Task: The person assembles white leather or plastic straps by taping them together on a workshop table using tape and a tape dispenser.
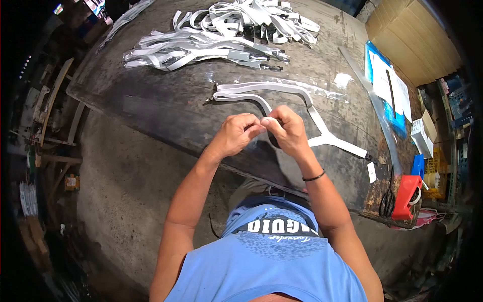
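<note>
A pair of white Y-shaped suspenders [322, 124] lies on the dark worktable [166, 108] in front of me. One strap runs up behind my right hand [287, 129], whose fingers are closed on it, and a dark end piece shows just below. My left hand [236, 133] is pinched shut, its fingertips meeting those of the right. Whatever sits between the left fingertips is too small to make out. The joined strap end of the suspenders points right, with a dark clip [370, 157] beside a small white tag [372, 172].
Bundles of white straps in clear plastic [201, 48] lie toward the far side. At the right are a red tape dispenser [406, 197], black scissors [387, 202], a small white box [421, 135], papers on a blue folder [390, 85] and a cardboard box [410, 40].
</note>
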The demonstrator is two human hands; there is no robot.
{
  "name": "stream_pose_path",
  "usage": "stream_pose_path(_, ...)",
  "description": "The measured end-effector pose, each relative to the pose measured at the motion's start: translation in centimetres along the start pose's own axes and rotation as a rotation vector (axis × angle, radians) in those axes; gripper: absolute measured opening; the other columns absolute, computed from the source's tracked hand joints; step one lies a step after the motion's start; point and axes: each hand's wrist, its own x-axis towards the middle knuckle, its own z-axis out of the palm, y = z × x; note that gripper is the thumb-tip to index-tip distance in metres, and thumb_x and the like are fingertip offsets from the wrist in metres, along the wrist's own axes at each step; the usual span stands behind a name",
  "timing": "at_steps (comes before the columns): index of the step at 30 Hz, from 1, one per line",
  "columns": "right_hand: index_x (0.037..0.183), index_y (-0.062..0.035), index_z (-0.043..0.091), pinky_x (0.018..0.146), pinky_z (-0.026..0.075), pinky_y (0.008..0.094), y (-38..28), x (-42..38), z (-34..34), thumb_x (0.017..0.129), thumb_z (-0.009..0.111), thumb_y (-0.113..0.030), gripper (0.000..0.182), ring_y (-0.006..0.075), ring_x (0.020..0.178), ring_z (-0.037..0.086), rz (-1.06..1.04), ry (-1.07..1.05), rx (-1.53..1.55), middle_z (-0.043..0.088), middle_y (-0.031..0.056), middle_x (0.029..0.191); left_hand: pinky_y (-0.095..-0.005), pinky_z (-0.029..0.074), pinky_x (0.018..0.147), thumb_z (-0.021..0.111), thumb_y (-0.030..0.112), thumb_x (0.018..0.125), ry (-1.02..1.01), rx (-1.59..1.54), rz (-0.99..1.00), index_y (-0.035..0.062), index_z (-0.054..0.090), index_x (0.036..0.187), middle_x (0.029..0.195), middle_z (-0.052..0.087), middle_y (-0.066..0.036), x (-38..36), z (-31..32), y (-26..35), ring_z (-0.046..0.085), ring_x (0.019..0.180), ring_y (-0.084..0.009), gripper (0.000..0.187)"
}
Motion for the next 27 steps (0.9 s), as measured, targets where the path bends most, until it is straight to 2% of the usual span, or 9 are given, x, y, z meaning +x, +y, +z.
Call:
stream_pose_path(3, 0.083, 0.0001, 0.063, 0.067, 0.046, 0.0359, 0.7, 0.1, -0.6, 0.086, 0.071, -0.019, 0.021, 0.0261, 0.072, 0.057, 0.134, -0.069, 0.220, 0.057, 0.0123, 0.076, -0.0287, 0.045, 0.061, 0.072, 0.016, 0.086, 0.009, -0.061, -0.052, -0.0010, 0.065, 0.087, 0.073, 0.061, -0.003, -0.2, -0.7, -0.3, 0.052, 0.067, -0.0093, 0.019)
stream_pose_path(8, 0.090, -0.0007, 0.066, 0.069, 0.047, 0.0314, -0.9, 0.8, -1.0, 0.090, 0.065, -0.017, 0.017, 0.0196, 0.076, 0.060, -0.093, -0.150, -0.207, 0.061, 0.0103, 0.080, -0.0270, 0.045, 0.063, 0.072, 0.019, 0.088, 0.022, -0.070, -0.010, 0.0005, 0.067, 0.086, 0.074, 0.062, -0.001, -0.5, -0.7, 0.3, 0.052, 0.069, -0.0078, 0.019)
stream_pose_path(11, 0.089, -0.0004, 0.065, 0.069, 0.047, 0.0326, -0.1, 1.8, -0.1, 0.092, 0.062, -0.019, 0.020, 0.0213, 0.074, 0.060, -0.043, -0.187, 0.090, 0.061, 0.0115, 0.080, -0.0255, 0.046, 0.065, 0.069, 0.017, 0.091, 0.031, -0.163, -0.040, 0.0019, 0.069, 0.087, 0.076, 0.064, 0.000, -1.4, -1.6, -0.7, 0.054, 0.071, -0.0068, 0.016)
stream_pose_path(12, 0.088, 0.0004, 0.065, 0.067, 0.045, 0.0301, 0.1, 2.8, 0.1, 0.097, 0.055, -0.018, 0.023, 0.0142, 0.073, 0.054, -0.114, -0.151, 0.146, 0.059, 0.0051, 0.078, -0.0250, 0.045, 0.063, 0.069, 0.016, 0.091, 0.095, -0.197, -0.052, 0.0018, 0.068, 0.087, 0.074, 0.063, 0.000, -1.9, -2.0, -0.5, 0.053, 0.069, -0.0062, 0.015)
stream_pose_path(13, 0.095, -0.0010, 0.067, 0.075, 0.048, 0.0359, 0.2, 4.1, 0.7, 0.094, 0.058, -0.022, 0.022, 0.0273, 0.080, 0.062, -0.076, -0.107, 0.131, 0.063, 0.0142, 0.083, -0.0245, 0.044, 0.061, 0.068, 0.015, 0.091, 0.159, -0.232, -0.065, 0.0017, 0.067, 0.086, 0.072, 0.062, 0.000, -2.3, -2.4, -0.3, 0.053, 0.066, -0.0056, 0.014)
stream_pose_path(18, 0.101, -0.0054, 0.061, 0.080, 0.049, 0.0430, 3.2, 9.1, 6.6, 0.082, 0.070, -0.018, 0.024, 0.0372, 0.093, 0.060, -0.347, -0.142, -0.538, 0.064, 0.0166, 0.096, -0.0231, 0.049, 0.067, 0.064, 0.015, 0.095, 0.354, -0.276, -0.022, 0.0030, 0.067, 0.088, 0.079, 0.066, -0.001, -4.4, -6.5, -1.6, 0.061, 0.073, -0.0074, 0.014)
stream_pose_path(21, 0.104, -0.0099, 0.061, 0.080, 0.049, 0.0436, 4.5, 9.4, 9.7, 0.078, 0.071, -0.020, 0.029, 0.0313, 0.096, 0.059, -0.393, -0.133, -0.825, 0.061, 0.0123, 0.099, -0.0216, 0.048, 0.063, 0.063, 0.015, 0.096, 0.509, -0.316, 0.061, 0.0024, 0.067, 0.088, 0.075, 0.064, -0.001, -4.7, -7.8, -1.4, 0.058, 0.068, -0.0067, 0.015)
stream_pose_path(25, 0.106, -0.0116, 0.062, 0.083, 0.048, 0.0452, 5.4, 9.3, 10.8, 0.090, 0.051, -0.018, 0.020, 0.0296, 0.104, 0.057, -0.396, -0.150, -0.795, 0.059, 0.0093, 0.104, -0.0251, 0.051, 0.068, 0.063, 0.013, 0.096, 0.534, -0.268, 0.081, 0.0020, 0.066, 0.091, 0.082, 0.065, -0.004, -6.2, -8.7, -1.2, 0.063, 0.073, -0.0112, 0.013)
stream_pose_path(27, 0.101, -0.0117, 0.064, 0.082, 0.048, 0.0454, 4.9, 9.1, 10.1, 0.087, 0.055, -0.020, 0.019, 0.0294, 0.104, 0.057, -0.403, -0.194, -0.806, 0.059, 0.0103, 0.105, -0.0250, 0.049, 0.068, 0.062, 0.011, 0.096, 0.507, -0.231, 0.059, 0.0017, 0.065, 0.090, 0.080, 0.062, -0.003, -6.2, -8.5, -0.8, 0.060, 0.073, -0.0108, 0.012)
